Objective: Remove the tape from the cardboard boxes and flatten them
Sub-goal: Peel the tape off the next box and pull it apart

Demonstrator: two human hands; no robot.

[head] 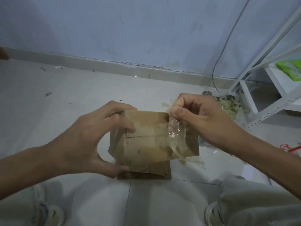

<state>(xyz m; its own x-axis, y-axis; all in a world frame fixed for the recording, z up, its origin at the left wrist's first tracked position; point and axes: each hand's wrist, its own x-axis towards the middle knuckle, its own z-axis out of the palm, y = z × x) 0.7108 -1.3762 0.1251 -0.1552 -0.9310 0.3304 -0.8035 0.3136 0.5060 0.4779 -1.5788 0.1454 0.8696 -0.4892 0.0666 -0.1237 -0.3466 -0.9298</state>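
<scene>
Right hand (195, 118): thumb and fingers pinched together on a strip of clear tape (176, 132), partly lifted off the right side of the cardboard box (146, 137). Left hand (91, 141): clamped on the box's left side, fingers over the top edge, thumb at the bottom. Box is held above the tiled floor (81, 88), between the knees. A wad of crumpled tape (228, 105) lies beside a white shelf frame (267, 88) at right.

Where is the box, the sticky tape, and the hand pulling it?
cardboard box (146, 139), head view, on its brown top face.
tape (176, 132), head view, on the clear peeled strip.
right hand (200, 115), head view, on the back of the hand.
</scene>
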